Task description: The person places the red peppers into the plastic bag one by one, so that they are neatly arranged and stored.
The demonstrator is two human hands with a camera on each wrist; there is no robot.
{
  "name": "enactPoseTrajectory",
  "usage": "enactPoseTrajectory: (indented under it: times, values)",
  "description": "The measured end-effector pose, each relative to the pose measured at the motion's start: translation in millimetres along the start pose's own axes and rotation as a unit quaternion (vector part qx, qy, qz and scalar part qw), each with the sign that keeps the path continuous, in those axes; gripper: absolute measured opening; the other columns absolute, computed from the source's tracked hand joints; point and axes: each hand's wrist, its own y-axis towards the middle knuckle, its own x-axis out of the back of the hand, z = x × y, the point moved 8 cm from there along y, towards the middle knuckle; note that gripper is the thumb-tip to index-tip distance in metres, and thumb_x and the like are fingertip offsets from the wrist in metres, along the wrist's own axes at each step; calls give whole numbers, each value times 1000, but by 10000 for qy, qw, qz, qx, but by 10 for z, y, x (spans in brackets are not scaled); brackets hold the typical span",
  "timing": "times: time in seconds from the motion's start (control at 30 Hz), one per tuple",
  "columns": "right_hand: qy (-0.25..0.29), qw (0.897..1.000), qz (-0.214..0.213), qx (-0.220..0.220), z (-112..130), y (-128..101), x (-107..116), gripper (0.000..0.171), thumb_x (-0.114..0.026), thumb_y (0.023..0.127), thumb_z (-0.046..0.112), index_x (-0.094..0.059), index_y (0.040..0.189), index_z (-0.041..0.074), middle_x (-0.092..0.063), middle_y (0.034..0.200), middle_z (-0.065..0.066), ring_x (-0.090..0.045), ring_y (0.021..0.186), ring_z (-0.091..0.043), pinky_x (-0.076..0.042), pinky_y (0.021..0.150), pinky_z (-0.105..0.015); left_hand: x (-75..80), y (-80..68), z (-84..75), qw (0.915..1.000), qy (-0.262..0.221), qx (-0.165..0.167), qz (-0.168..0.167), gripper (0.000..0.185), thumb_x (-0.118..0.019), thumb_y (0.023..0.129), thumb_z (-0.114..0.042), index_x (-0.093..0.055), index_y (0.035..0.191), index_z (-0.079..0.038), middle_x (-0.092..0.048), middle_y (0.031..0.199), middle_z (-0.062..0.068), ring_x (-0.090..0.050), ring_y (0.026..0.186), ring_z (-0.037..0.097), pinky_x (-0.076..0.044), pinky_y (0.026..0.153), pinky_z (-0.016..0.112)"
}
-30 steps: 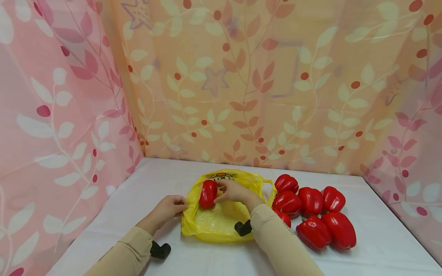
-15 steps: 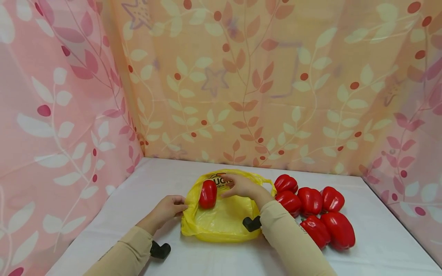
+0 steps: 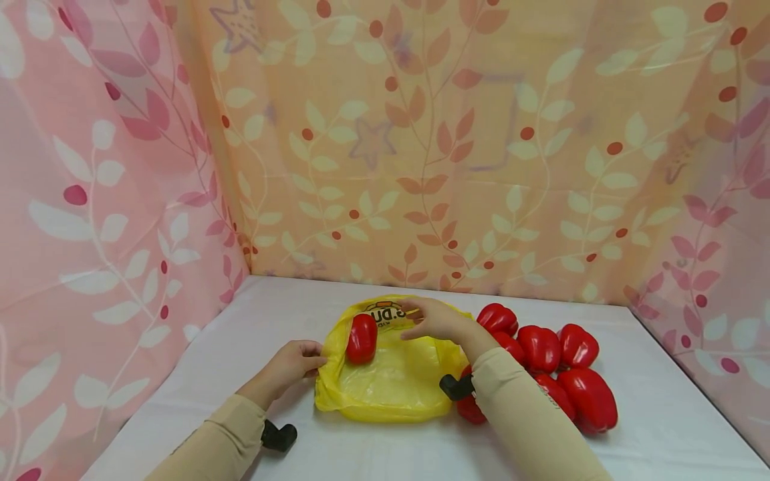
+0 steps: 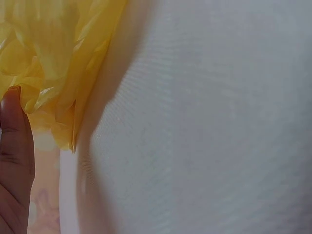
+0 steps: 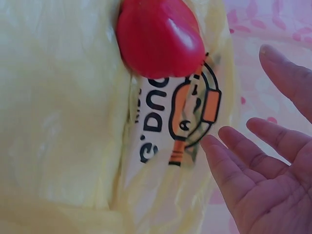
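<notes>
Left hand pinching, right hand open, fingers spread.

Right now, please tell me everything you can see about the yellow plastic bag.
The yellow plastic bag is thin, crinkled and glossy, lying flat on the white table with its mouth open. Black and orange print shows near its far rim. One red pepper sits inside. The left hand pinches its left edge; the right hand is open above its far rim.
</notes>
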Motion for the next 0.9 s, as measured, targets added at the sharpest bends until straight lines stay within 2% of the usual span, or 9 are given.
enactPoseTrajectory:
  times: [0.1,0.27,0.57,0.9]
  values:
    - [-30,9999,-53,-129,-32,-47,71,73,-76,73,31,-42,137,18,-50,130,-1,-49,117,-26,-41,95,-40,-2,15,18,10000,-3,-15,13,11,-61,86,-8,-65,93,-1,-62,85,4,-54,72,17,-50,67,31]
    - [-98,9996,-88,-231,-99,-109,183,74,-76,73,33,-41,137,21,-48,133,-3,-46,120,-29,-41,95,-42,-1,32,46,10000,-21,0,29,11,-61,86,-8,-65,94,-2,-63,87,4,-55,75,17,-50,69,30]
    - [-243,9994,-201,-141,-158,-298,401,74,-75,74,34,-40,137,19,-45,135,-10,-47,120,-29,-41,95,-42,-8,19,57,9999,-63,9,126,12,-61,86,-9,-65,95,-1,-62,89,6,-56,76,18,-51,71,30]
    - [59,9995,-304,-78,-289,-521,637,73,-73,76,31,-39,137,14,-44,135,-12,-45,121,-33,-39,96,-43,-6,36,71,9999,-76,15,111,11,-61,86,-9,-65,94,-2,-63,89,6,-56,76,17,-51,70,29]
